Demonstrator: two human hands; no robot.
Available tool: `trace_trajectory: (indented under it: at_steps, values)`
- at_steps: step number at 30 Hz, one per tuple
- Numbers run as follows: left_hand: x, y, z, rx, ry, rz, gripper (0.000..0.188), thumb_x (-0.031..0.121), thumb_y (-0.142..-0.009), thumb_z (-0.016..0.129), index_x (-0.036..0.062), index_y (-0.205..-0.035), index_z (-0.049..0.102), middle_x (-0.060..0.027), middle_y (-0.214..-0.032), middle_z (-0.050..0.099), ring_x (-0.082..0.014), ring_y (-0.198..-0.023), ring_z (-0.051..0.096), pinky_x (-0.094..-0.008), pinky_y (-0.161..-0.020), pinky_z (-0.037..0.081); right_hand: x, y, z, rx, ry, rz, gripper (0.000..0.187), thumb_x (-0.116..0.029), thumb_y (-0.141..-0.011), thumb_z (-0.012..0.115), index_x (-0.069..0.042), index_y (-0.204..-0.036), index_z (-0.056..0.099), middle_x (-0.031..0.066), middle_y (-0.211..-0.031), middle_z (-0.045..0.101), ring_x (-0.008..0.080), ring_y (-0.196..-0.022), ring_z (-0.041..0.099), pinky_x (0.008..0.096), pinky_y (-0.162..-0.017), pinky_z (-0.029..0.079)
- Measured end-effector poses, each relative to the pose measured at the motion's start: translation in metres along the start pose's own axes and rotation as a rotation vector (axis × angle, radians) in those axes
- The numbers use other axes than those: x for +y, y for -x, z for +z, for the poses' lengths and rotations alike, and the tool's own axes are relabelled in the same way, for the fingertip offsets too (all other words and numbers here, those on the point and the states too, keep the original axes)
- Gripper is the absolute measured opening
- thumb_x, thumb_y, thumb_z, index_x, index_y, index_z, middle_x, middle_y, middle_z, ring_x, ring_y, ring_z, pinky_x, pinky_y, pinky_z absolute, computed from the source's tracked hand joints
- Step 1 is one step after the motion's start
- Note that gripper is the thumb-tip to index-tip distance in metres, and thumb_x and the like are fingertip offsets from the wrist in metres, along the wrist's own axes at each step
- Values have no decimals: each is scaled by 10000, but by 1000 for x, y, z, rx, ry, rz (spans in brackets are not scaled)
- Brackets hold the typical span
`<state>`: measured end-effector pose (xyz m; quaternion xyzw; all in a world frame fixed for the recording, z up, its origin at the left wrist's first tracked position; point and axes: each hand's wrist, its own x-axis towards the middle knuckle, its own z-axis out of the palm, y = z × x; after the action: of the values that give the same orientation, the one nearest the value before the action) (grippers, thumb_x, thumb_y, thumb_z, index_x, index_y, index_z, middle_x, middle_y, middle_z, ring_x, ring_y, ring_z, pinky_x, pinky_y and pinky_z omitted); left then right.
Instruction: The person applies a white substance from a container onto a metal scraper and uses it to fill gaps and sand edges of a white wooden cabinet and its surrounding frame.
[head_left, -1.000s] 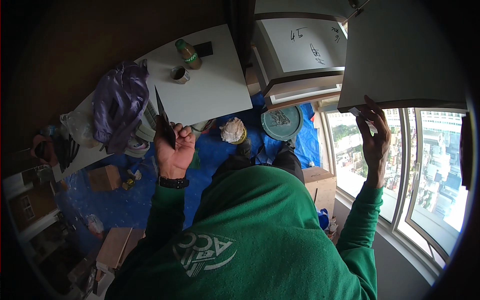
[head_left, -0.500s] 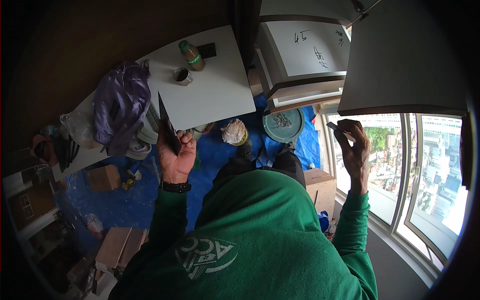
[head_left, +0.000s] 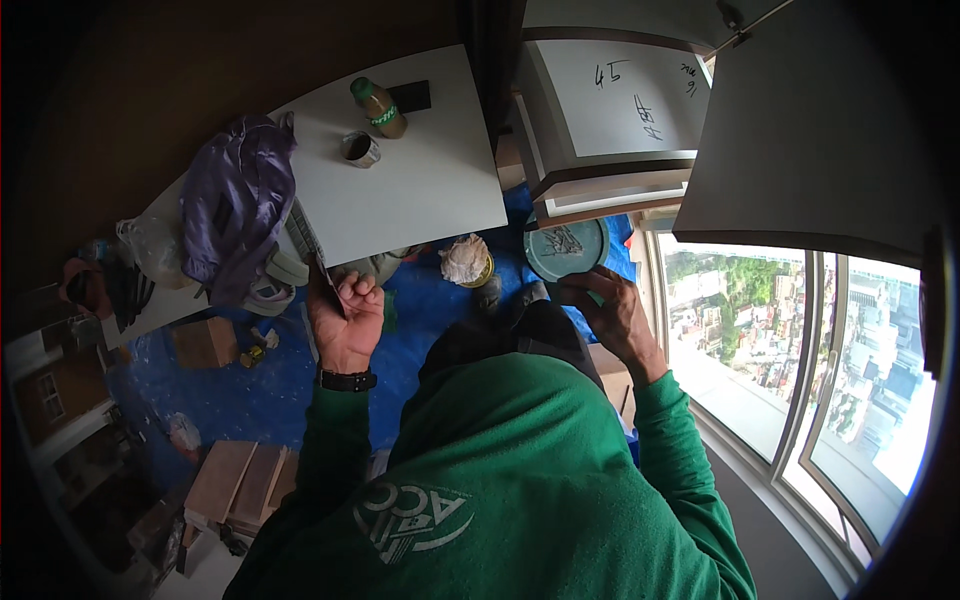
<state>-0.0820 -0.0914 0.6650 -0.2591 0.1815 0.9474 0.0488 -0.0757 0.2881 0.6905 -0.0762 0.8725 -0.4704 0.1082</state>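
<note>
My left hand [head_left: 346, 318] is at centre left, palm up with the fingers curled, and grips a thin dark plate [head_left: 330, 282] seen almost edge-on. My right hand [head_left: 618, 318] is by the near right rim of a round green lid or bucket top [head_left: 540, 262], its fingers bent inward. Grey smears or scraps lie in the middle of that round top. The small flat blade seen in the right hand earlier is mostly hidden by the fingers now.
A white table [head_left: 430, 200] bears a bottle [head_left: 380, 108], a cup [head_left: 360, 150] and a purple garment [head_left: 240, 205]. Crumpled cloth or paper [head_left: 465, 260] tops a yellow-rimmed tin. Blue sheeting [head_left: 230, 410] covers the floor. Cabinets [head_left: 620, 100] stand ahead; windows [head_left: 735, 330] are at right.
My right hand has come down and left from in front of the window to the round green top. My left hand has barely moved, while its plate has tilted and shows less of its face.
</note>
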Motion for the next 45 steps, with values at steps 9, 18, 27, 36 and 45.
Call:
trace_trajectory:
  at_steps: [9,18,27,36,45]
  values:
    - [-43,22,-13,-42,-21,33,393,403,-1022,548,146,-730,492,6,-694,536,-206,-823,535,-332,-736,424,149,-33,125,-289,10,-26,337,-112,-839,687,-19,-1163,687,249,-1003,714,421,-988,693,480,-875,559]
    - [-16,17,-27,-56,-214,-24,302,334,-1048,548,152,-818,475,13,-754,552,-204,-858,520,-344,-757,441,187,-81,230,-282,218,247,766,-38,-843,531,-60,-1577,311,322,-1517,416,455,-1222,593,501,-978,529]
    - [58,-43,-37,-125,-842,28,403,365,-1118,406,145,-786,472,-36,-618,505,-242,-694,522,-377,-683,458,334,-218,299,210,-129,263,822,-332,-948,574,-230,-1647,155,133,-1713,56,432,-1011,697,537,-739,584]
    - [88,-37,-86,115,-894,-22,567,418,-1137,227,109,-736,483,-100,-524,485,-296,-620,502,-408,-635,480,341,-347,282,263,315,312,554,-179,-947,596,-191,-1484,458,130,-1655,287,406,-860,723,528,-790,573]
    - [87,-54,-93,-32,-1024,-9,384,368,-1091,447,116,-808,507,-56,-612,540,-298,-670,552,-397,-616,483,342,-363,277,297,628,260,269,-149,-945,597,-123,-1190,704,140,-1619,379,284,-759,749,446,-697,588]
